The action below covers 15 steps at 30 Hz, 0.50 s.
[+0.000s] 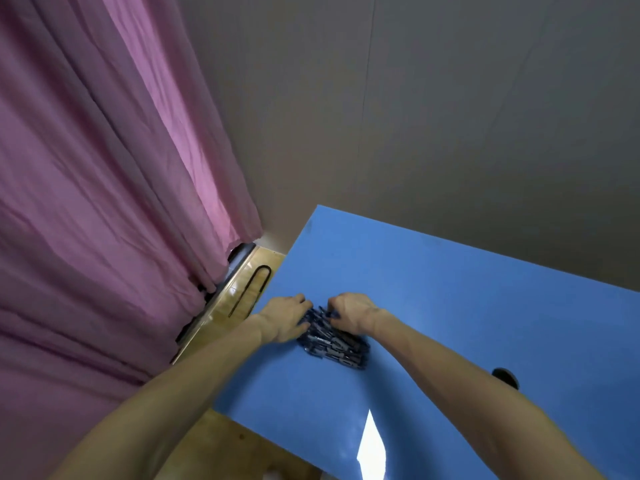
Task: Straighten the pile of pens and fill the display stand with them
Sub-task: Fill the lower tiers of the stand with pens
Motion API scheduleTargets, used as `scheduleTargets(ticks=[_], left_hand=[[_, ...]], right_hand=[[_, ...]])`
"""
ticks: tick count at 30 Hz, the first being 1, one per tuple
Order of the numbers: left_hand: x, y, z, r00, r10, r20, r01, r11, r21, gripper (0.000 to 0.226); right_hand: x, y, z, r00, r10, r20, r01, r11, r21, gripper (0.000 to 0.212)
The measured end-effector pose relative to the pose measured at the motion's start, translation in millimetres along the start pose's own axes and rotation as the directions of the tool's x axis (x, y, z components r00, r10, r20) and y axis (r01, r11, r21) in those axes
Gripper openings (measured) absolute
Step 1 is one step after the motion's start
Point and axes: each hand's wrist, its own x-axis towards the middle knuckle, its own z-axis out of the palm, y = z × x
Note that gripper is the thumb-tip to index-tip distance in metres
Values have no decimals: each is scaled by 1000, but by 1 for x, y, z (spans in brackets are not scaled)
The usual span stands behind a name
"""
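Observation:
A pile of dark blue pens [336, 344] lies on the blue table [450, 306], near its left edge. My left hand [285, 317] lies against the pile's left side, fingers curled over the far ends of the pens. On the pile's far right part my right hand [351, 313] has its fingers curled down into the pens. Both hands cover the far half of the pile. No display stand is in view.
A pink curtain [104, 202] hangs to the left, and a grey wall stands behind the table. A black U-shaped metal piece [251, 289] lies on the wooden floor beside the table's left edge. A dark round object [505, 377] sits on the table at the right.

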Motion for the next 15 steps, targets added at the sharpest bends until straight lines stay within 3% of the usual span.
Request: scheduleTargets(ticks=[8, 15], left_hand=[[31, -11, -7, 984, 173, -46, -172, 985, 27, 43], [47, -15, -10, 951, 302, -67, -299, 953, 47, 52]], right_hand=[[-11, 24, 2, 980, 197, 34, -199, 979, 42, 27], [-22, 30, 4, 923, 383, 30, -382, 904, 191, 25]])
